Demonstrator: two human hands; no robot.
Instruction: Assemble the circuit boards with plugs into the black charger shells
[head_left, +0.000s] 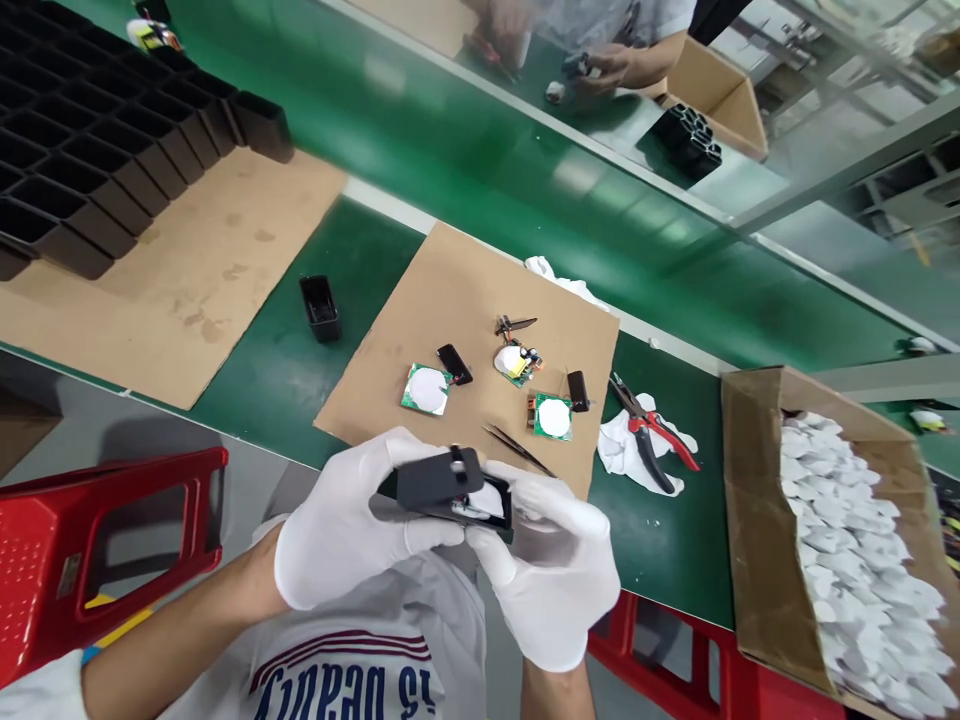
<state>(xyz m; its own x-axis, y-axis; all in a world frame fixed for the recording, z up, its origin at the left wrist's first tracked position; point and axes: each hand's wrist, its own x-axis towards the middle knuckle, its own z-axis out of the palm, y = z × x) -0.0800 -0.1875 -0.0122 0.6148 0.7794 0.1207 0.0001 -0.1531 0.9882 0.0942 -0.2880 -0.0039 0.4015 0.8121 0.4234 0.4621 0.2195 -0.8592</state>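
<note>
At far left, a red plastic stool (97,560) stands below the green work surface (285,370), and a block of black trays (90,130) rests on a cardboard sheet (187,270). A single black housing (320,308) stands upright on the green surface, just beside a second cardboard mat (465,290). The left hand (352,535), in a white glove, is closed around the left end of a black casing (442,485), thumb on its upper face. The casing is held in front of the chest, just below the near edge of the mat, with a white part visible inside its open side. The right hand (551,575), also gloved, pinches the casing's right end from below. On the mat lie three small circuit boards (427,390) with white discs, two small black parts, and tweezers (517,448). Red-handled cutters (656,440) rest on a white cloth (637,455) to the right. At far right, a cardboard box (757,520) holds white pads (855,540).
</note>
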